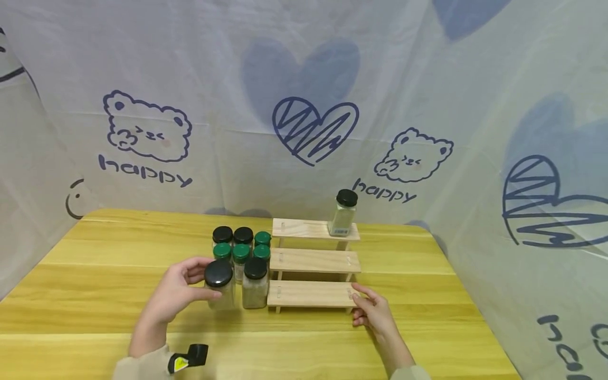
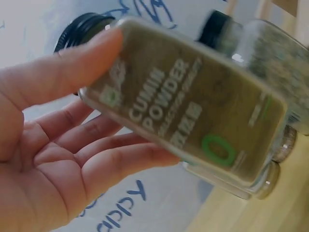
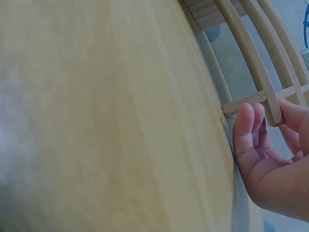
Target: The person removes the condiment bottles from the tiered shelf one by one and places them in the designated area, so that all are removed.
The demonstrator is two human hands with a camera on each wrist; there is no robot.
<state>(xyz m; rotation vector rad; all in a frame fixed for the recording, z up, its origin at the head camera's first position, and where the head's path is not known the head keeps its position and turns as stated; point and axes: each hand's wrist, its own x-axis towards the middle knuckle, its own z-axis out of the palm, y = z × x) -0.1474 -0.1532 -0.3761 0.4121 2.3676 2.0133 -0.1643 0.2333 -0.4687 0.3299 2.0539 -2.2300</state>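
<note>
In the head view my left hand (image 1: 178,290) grips a spice jar (image 1: 219,274) with a black lid, thumb at the front and fingers behind. The left wrist view shows the jar's label (image 2: 166,101), which reads "CUMIN POWDER". My right hand (image 1: 376,311) pinches the right end of the lowest step of a three-tier wooden rack (image 1: 309,294). Seen from the right wrist, thumb and fingers lie on either side of the board's end (image 3: 273,108). One black-lidded jar (image 1: 343,214) stands upright on the top step, toward the right.
Left of the rack several jars stand close together, some with green lids (image 1: 241,252), some with black. A black-lidded jar (image 1: 255,285) stands between the held jar and the rack. Behind the wooden table (image 1: 95,253) hangs a printed cloth (image 1: 214,79).
</note>
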